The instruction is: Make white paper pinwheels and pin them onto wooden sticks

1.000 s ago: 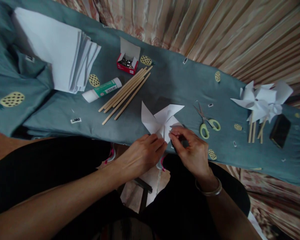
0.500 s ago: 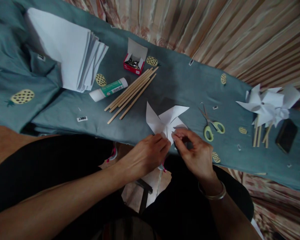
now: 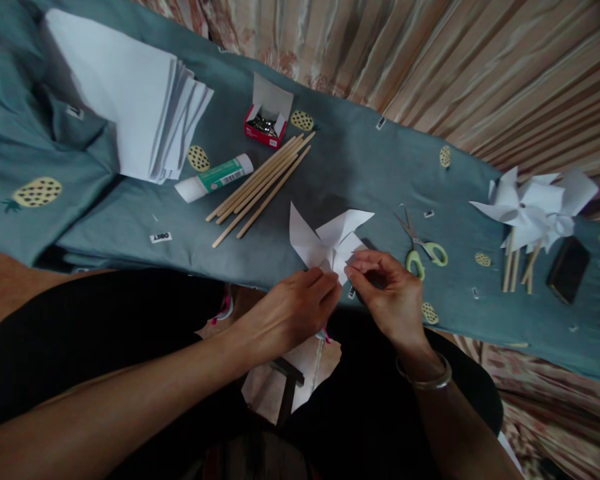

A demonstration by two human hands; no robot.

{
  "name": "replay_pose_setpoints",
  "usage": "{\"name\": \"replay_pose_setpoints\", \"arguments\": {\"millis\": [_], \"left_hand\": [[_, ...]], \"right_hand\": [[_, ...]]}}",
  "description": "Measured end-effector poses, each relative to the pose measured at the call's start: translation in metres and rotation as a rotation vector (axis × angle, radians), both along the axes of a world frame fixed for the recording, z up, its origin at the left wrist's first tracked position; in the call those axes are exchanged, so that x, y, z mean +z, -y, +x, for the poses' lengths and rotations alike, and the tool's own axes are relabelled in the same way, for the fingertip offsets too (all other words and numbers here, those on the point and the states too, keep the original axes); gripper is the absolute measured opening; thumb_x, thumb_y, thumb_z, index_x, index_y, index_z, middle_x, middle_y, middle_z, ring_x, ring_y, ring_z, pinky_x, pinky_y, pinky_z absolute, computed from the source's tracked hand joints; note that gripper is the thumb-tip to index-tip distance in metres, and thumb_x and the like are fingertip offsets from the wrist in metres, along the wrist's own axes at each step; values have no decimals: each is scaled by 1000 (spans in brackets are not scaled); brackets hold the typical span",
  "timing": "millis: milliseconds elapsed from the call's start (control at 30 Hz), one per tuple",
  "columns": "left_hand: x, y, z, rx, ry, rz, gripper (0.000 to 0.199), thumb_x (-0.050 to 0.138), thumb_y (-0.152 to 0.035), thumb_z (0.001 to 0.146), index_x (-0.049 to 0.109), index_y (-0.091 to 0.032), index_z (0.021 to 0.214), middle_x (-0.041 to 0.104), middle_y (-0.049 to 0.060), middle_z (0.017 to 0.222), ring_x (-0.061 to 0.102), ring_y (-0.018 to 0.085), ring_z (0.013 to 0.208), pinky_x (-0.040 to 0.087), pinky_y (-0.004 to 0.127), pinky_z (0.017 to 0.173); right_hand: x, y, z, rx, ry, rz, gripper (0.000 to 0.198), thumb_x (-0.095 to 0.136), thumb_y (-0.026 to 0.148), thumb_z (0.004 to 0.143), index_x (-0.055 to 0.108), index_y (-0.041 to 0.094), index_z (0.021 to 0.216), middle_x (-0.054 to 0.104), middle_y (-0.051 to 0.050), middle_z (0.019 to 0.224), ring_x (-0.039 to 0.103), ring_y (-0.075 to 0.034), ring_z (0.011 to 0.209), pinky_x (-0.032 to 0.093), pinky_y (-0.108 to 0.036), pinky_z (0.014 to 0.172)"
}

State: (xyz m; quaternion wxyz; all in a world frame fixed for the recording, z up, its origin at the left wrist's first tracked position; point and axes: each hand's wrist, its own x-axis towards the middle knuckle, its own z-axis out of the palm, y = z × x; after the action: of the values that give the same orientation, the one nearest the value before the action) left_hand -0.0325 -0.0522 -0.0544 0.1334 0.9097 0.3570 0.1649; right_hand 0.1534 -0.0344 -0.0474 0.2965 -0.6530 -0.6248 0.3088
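Note:
A white paper pinwheel [image 3: 306, 240] with folded, pointed blades is held above the near edge of the cloth-covered table. My left hand [image 3: 293, 308] is closed on its near-left side, with the fingertips bunched close to the centre. From the right, my right hand [image 3: 394, 299] pinches the edge of a blade between thumb and forefinger. My fingers hide the lower part of the pinwheel, and anything small between them cannot be made out. Green-handled scissors [image 3: 417, 242] lie slightly open, just beyond my right hand.
Several wooden sticks [image 3: 266, 181] lie beside a green-and-white glue tube [image 3: 224, 176]. Behind them an open red box [image 3: 263, 136] holds small shiny metal pieces. A paper stack [image 3: 113, 83] is at left. Finished pinwheels [image 3: 550, 199] on sticks and a dark phone [image 3: 569, 270] lie at right.
My right thumb and fingers have shifted slightly on the blade, and more of the paper's right side shows. The left hand stays almost still. The whole view has drifted slightly.

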Motion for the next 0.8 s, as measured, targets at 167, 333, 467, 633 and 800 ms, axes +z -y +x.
{"name": "replay_pose_setpoints", "arguments": {"millis": [167,333,467,633,800], "left_hand": [[-2,2,0,-30,1,30,18,44,-12,97,59,-11,107,65,8,106,61,19,92,52,30,75],[-5,3,-1,-34,-16,81,23,45,-13,97,57,-8,116,65,10,115,59,20,104,52,31,84],[-8,4,-1,-33,-17,102,25,48,-14,96,55,-6,119,64,12,116,58,22,108,51,32,88],[-8,3,1,-21,-19,82,25,46,-13,96,56,-6,118,66,12,112,59,22,104,52,33,87],[-4,0,2,-27,-51,64,22,48,-11,94,59,-6,113,67,12,108,60,23,99,54,33,84]], "right_hand": [[2,-1,-4,18,81,33,20,68,27,82,66,21,101,75,-2,84,71,-17,73,59,-33,71],[3,-1,-7,22,126,70,18,68,28,82,64,22,98,74,-1,82,70,-16,68,59,-31,67],[4,0,-9,21,136,86,18,68,27,82,63,22,98,74,0,80,70,-15,65,59,-29,65],[4,0,-10,33,189,116,21,68,25,82,61,21,101,73,1,79,69,-14,63,58,-27,65],[3,2,-10,83,266,152,17,66,26,85,60,21,101,73,1,80,69,-15,63,57,-29,67]]}}
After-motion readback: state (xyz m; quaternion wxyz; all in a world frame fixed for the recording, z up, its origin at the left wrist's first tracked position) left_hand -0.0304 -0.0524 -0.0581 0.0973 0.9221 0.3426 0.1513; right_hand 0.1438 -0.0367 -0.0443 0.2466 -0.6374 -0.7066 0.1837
